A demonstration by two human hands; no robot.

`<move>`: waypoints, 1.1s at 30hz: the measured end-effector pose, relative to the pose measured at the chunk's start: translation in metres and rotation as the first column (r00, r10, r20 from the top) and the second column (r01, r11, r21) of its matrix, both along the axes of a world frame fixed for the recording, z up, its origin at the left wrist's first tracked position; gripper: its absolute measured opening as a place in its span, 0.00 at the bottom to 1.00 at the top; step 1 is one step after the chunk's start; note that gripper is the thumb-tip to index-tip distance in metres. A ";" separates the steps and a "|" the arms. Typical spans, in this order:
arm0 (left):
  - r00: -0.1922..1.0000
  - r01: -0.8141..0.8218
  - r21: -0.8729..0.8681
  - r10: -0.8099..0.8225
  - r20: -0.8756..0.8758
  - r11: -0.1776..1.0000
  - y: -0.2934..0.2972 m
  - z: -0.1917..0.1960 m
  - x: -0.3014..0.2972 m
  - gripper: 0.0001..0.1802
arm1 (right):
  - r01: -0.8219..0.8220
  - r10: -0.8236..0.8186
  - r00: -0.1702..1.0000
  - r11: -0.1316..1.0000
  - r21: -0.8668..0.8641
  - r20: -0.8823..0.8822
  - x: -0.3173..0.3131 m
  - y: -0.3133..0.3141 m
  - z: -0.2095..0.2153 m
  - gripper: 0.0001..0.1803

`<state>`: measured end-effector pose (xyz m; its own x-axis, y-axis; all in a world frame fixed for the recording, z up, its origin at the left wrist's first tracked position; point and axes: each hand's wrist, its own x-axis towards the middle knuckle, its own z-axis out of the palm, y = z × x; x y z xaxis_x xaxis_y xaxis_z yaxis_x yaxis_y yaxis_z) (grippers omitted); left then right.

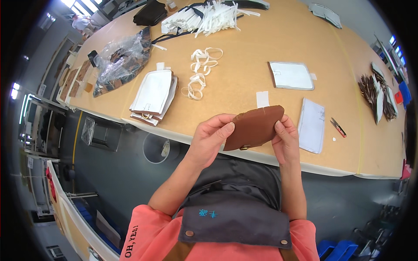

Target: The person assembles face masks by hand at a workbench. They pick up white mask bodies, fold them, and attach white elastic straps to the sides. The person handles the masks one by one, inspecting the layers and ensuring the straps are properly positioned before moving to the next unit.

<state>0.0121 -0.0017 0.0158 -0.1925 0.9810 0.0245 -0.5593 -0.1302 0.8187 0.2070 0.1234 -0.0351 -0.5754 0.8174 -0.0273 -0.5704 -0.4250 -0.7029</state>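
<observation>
- The brown piece (253,129), which we take as our landmark, is held in the air over the near edge of the surface (244,65); it is tilted, and a small metal clasp (245,148) shows at its near edge.
- Our left hand (212,135) pinches its left edge between thumb and fingers; our right hand (286,138) pinches its right edge similarly.
- A white tab (262,99) shows at its far edge; we cannot tell if it is attached.
- To the left of the brown piece lies a stack of white-faced panels (152,92); just to the right lies a pale panel (311,126), and farther right are the snips (338,128), untouched.
- We judge that the step in hand is checking or shaping this piece.
- The next move, we think, calls for an even, gentle pinch at both edges, so that no crease appears.
</observation>
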 end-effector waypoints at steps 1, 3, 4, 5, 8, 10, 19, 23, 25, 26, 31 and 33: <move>1.000 0.003 0.007 -0.003 -0.008 1.000 0.001 0.000 0.001 0.14 | -0.001 0.001 1.000 1.000 -0.006 0.003 0.000 0.001 -0.001 0.10; 0.998 0.013 0.010 -0.012 -0.055 1.000 0.003 0.001 0.002 0.14 | -0.005 0.005 1.000 1.000 -0.018 0.008 0.000 0.003 -0.003 0.12; 0.997 0.017 0.010 -0.016 -0.080 1.000 0.004 0.002 0.002 0.14 | 0.029 -0.029 0.999 1.000 -0.004 0.028 0.000 0.004 -0.003 0.13; 0.998 0.004 0.004 -0.004 -0.064 1.000 0.005 0.004 0.004 0.14 | 0.063 -0.063 0.997 0.998 0.011 0.046 0.000 0.004 -0.004 0.14; 0.998 -0.056 -0.024 0.056 -0.015 0.998 0.008 0.014 0.007 0.14 | 0.314 -0.383 0.903 0.897 0.312 0.194 -0.007 -0.008 0.014 0.17; 0.993 -0.107 -0.033 0.109 0.045 0.994 0.013 0.019 0.004 0.14 | 0.449 -0.586 0.805 0.701 0.554 0.090 0.000 -0.025 0.040 0.17; 0.874 -0.200 0.087 0.137 0.467 0.976 0.048 0.020 -0.056 0.17 | 0.872 0.158 0.412 0.217 0.439 -0.897 0.020 -0.123 0.132 0.21; 0.809 -0.179 0.079 0.101 0.579 0.981 0.049 0.022 -0.071 0.17 | 0.883 0.089 0.396 0.237 0.406 -0.914 0.002 -0.122 0.128 0.21; 0.796 -0.123 0.144 0.011 0.605 0.982 0.045 0.024 -0.081 0.17 | 0.900 0.001 0.381 0.228 0.371 -0.925 -0.004 -0.122 0.120 0.21; 0.780 -0.121 0.147 0.002 0.626 0.982 0.042 0.023 -0.084 0.17 | 0.833 -0.133 0.540 0.230 0.504 -0.831 -0.002 -0.122 0.110 0.15; 0.689 -0.048 0.220 -0.127 0.714 0.974 0.033 0.019 -0.092 0.17 | 0.115 -0.248 0.944 0.865 0.489 0.217 -0.014 -0.075 0.030 0.31; 0.660 -0.012 0.259 -0.187 0.727 0.966 0.034 0.014 -0.093 0.18 | -0.045 0.055 0.994 0.994 -0.104 0.092 -0.039 -0.049 0.018 0.30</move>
<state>-0.0809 0.0320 0.0296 -0.1569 0.9790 0.1300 -0.9826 -0.1680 0.0795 0.1680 0.0748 -0.0168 -0.6064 0.7779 -0.1649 -0.4793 -0.5230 -0.7048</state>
